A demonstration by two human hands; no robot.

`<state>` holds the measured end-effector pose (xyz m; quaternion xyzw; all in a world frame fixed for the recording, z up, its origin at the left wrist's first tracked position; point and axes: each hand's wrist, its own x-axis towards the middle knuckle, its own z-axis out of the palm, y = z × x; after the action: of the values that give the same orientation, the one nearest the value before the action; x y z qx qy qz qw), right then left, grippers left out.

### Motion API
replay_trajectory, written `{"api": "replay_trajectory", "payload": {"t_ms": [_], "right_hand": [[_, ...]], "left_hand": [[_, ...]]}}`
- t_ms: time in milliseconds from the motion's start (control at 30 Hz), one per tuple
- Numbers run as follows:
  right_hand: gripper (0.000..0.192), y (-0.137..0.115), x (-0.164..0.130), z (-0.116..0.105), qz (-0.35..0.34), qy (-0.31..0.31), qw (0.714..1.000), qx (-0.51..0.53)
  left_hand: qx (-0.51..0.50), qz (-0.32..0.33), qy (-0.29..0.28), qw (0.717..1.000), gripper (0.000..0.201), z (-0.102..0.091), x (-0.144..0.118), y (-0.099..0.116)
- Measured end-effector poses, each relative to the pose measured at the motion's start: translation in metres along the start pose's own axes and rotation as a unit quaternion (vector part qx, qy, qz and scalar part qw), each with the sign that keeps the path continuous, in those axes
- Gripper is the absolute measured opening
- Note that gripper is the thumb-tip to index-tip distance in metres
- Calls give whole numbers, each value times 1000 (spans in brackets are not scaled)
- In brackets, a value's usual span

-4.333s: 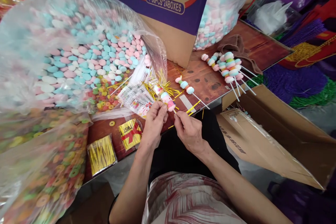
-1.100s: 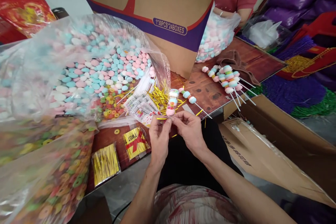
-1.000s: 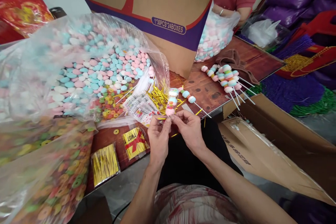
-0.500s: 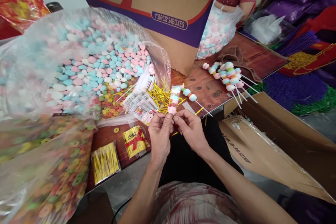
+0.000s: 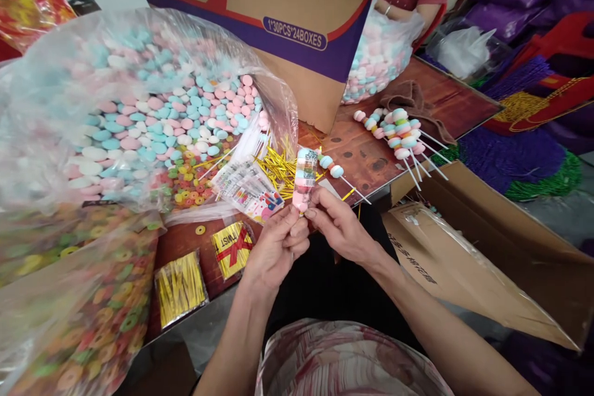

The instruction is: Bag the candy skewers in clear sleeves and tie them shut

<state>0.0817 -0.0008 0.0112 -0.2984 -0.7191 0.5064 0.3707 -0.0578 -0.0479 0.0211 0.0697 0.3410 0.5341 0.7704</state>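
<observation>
A: What were the hands on?

B: Both pinched the bottom of a wrapped skewer of pink, blue and white candy discs (image 5: 305, 178). The left hand (image 5: 275, 250) and right hand (image 5: 341, 227) met fingertip to fingertip, clamped at the wrapper's neck, over the near table edge (image 5: 371, 195).

A: Which step?

B: Closing the wrapper, I'd judge; next would call for a firm twist without bending the skewer.

A: Its lie?

B: Long axis nearly upright, top pointing far, towards the loose gold twist ties (image 5: 277, 167).
</observation>
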Motion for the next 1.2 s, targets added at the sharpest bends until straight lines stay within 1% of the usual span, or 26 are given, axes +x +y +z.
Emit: {"api": "replay_trajectory", "payload": {"t_ms": [100,167,233,333,400,433,467,500,533,600,633,667,700,733,767,800,833,867,933,967,1033,1100,1167,1200], "right_hand": [[14,4,1,3,-57,16,990,-125],[14,7,0,8,-70,35,982,-174],[15,8,0,13,-68,51,975,-204],[15,3,0,16,-34,66,973,-218],[15,-3,1,17,18,79,979,-186],[15,-5,2,16,53,85,983,-152],[14,-8,3,16,93,90,986,-104],[13,-9,4,15,135,92,986,-45],[13,-10,5,14,178,89,980,23],[15,-11,6,14,257,67,950,163],[18,-11,5,14,283,54,932,221],[21,-10,4,14,294,47,918,260],[23,-10,3,14,290,49,916,274],[23,-9,0,14,267,63,927,257],[22,-7,-2,14,226,87,948,208],[18,-6,-5,13,169,115,969,136],[14,-4,-7,12,104,136,984,51],[14,-1,-10,11,39,144,988,-31],[23,5,-13,8,-69,134,976,-156],[27,8,-14,5,-105,123,967,-199],[28,13,-14,1,-156,113,943,-272],[24,16,-14,-2,-202,121,913,-334],[21,15,-12,-3,-236,137,891,-364],[19,14,-11,-2,-242,149,886,-366]], "left_hand": [[71,50,40,995,38,0,4,-5],[110,110,74,985,36,0,7,-12],[134,180,103,969,34,0,10,-19],[162,254,125,945,28,-2,13,-28],[194,287,133,929,24,-3,14,-31],[209,298,134,922,23,-4,14,-31],[219,302,132,918,23,-5,14,-31],[218,296,129,921,25,-5,14,-30],[206,279,123,930,26,-6,14,-28],[150,216,107,959,26,-7,15,-23],[114,181,99,972,25,-7,15,-21],[78,150,91,981,23,-7,16,-18],[46,122,83,988,21,-6,17,-15],[18,100,78,992,21,-6,17,-13],[-8,83,75,994,21,-6,18,-11],[-30,67,75,994,21,-6,19,-10],[-51,52,73,995,21,-6,19,-8],[-72,40,72,994,21,-6,19,-8],[-109,21,66,992,23,-5,18,-6],[-123,12,63,990,23,-4,17,-6],[-146,-5,59,988,23,-1,15,-7],[-160,-24,54,985,22,3,11,-9],[-166,-24,44,985,22,7,9,-13],[-162,-14,40,986,22,9,9,-15]]}}
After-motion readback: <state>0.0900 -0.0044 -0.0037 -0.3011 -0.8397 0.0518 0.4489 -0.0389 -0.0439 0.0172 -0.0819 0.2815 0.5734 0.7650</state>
